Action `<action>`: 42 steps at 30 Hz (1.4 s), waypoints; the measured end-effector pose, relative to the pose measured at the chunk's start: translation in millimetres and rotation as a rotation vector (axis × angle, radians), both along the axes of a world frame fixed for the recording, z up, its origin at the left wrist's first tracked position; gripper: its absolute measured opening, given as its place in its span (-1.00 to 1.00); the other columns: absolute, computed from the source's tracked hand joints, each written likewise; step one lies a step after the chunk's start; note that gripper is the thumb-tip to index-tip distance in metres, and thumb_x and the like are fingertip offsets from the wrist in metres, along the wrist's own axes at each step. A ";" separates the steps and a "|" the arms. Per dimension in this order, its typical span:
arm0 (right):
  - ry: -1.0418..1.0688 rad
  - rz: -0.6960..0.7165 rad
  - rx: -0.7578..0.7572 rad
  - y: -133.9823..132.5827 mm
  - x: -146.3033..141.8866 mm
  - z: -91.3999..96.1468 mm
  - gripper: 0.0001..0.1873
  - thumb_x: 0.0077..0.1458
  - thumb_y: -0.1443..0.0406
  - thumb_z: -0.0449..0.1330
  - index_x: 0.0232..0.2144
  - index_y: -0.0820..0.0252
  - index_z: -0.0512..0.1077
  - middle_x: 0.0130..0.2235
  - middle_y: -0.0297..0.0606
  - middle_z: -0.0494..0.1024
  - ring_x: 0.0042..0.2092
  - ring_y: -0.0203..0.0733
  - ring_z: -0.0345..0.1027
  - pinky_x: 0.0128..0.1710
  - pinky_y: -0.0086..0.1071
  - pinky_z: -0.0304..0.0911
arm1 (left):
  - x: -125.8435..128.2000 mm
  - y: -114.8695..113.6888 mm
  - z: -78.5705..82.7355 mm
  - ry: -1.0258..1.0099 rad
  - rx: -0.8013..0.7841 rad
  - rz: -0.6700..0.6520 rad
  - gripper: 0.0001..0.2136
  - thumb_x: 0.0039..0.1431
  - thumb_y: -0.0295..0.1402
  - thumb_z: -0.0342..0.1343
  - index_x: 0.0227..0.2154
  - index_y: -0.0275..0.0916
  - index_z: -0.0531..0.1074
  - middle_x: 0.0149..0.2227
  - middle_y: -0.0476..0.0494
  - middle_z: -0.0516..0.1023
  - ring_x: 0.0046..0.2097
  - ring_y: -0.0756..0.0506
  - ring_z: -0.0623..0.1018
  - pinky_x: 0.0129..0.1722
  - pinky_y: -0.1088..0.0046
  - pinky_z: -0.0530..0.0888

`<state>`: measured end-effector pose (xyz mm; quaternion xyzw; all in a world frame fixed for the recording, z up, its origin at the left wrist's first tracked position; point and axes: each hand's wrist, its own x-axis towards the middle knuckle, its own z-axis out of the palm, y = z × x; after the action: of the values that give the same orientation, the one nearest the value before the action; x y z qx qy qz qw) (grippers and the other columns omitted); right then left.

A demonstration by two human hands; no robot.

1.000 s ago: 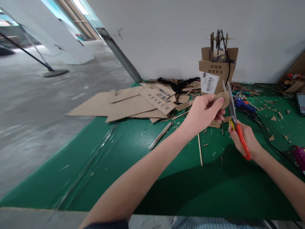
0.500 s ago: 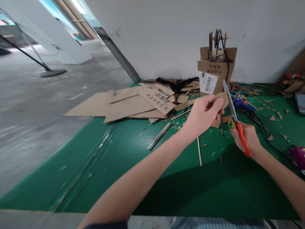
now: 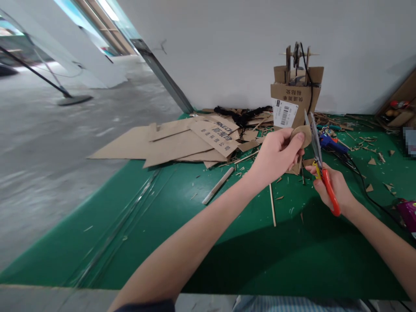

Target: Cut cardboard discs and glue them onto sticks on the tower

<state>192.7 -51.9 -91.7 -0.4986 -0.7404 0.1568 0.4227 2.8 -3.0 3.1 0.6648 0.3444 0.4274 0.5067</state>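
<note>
My left hand (image 3: 277, 155) pinches a small round cardboard disc (image 3: 303, 133) between thumb and fingers, held up above the green table (image 3: 201, 242). My right hand (image 3: 334, 187) grips orange-handled snips (image 3: 320, 162) with the blades pointing up. The blades are slightly apart and sit right at the disc's right edge. Both hands hover in front of a cardboard box model (image 3: 295, 97) with a barcode label.
Flat cardboard sheets (image 3: 169, 141) lie at the table's far left. A blue glue gun (image 3: 333, 144) with a black cord lies behind the hands. Thin wooden sticks (image 3: 272, 203), a pale rod (image 3: 218, 185) and cardboard scraps litter the mat. A purple object (image 3: 408, 213) sits at the right edge.
The snip blades, closed half a second ago, are slightly apart again at the disc's edge. Both hands stay in nearly the same place.
</note>
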 end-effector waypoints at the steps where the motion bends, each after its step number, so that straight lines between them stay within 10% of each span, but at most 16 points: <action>1: 0.001 0.003 -0.006 -0.1 -0.4 0.0 -0.60 0.26 -0.03 0.06 -0.21 0.17 0.41 -0.17 -0.04 0.63 -0.26 -0.03 0.59 -0.29 -0.25 0.43 | 0.0 -0.5 0.2 0.009 0.000 0.000 -0.70 0.36 -0.23 0.05 -0.50 -0.21 0.29 -0.58 0.03 0.38 -0.63 0.12 0.31 -0.69 0.61 0.26; 33: -0.105 -0.038 0.013 -2.0 -2.1 5.2 -0.58 0.33 -0.02 -0.01 -0.29 0.17 0.39 -0.37 -0.19 0.52 -0.42 -0.13 0.46 -0.39 -0.27 0.34 | -0.9 -2.0 0.1 0.064 0.041 -0.019 -0.71 0.36 -0.27 0.02 -0.51 -0.21 0.27 -0.57 0.02 0.40 -0.64 0.12 0.33 -0.69 0.61 0.28; 42: -0.137 -0.159 0.074 -5.5 0.6 9.9 -0.49 0.31 -0.01 -0.01 -0.62 0.07 0.15 -0.65 -0.36 0.24 -0.65 -0.27 0.12 -0.59 -0.33 0.02 | -1.7 -7.3 5.2 0.073 0.072 -0.034 -0.69 0.36 -0.28 0.03 -0.53 -0.20 0.24 -0.53 0.00 0.44 -0.65 0.14 0.32 -0.68 0.60 0.26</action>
<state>193.3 -57.4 -81.8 -0.5494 -0.7310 0.0610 0.4001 1.1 -10.3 8.3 0.7035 0.3357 0.4065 0.4767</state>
